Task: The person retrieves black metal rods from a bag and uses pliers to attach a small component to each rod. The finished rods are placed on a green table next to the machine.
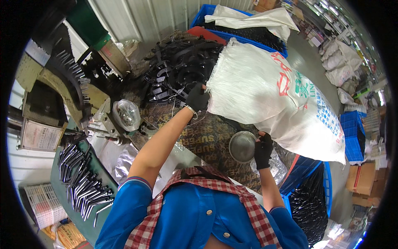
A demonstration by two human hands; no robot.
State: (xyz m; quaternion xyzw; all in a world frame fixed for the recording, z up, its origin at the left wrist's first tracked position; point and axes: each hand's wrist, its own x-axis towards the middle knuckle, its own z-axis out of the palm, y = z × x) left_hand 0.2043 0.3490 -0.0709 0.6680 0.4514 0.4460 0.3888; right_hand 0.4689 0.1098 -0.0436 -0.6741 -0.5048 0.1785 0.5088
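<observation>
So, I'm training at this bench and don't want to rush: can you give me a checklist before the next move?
1. Left hand on the white sack's frayed end: ok.
2. Right hand well away from the metal bowl: not ok, right beside it.
3. Fingertips fully covered: not ok, some bare skin shows.
4. Left hand away from the black parts: not ok, they lie close by.
5. Sack contents identified: cannot tell.

Ribbed pale metal panelling forms the far wall and shows again along the left edge, next to a green-topped table. Smooth grey floor runs down the right side, where bulging white sacks stand farther off and a blue crate and brown cardboard boxes sit nearer. Bright, whitish light glints off the floor.
</observation>
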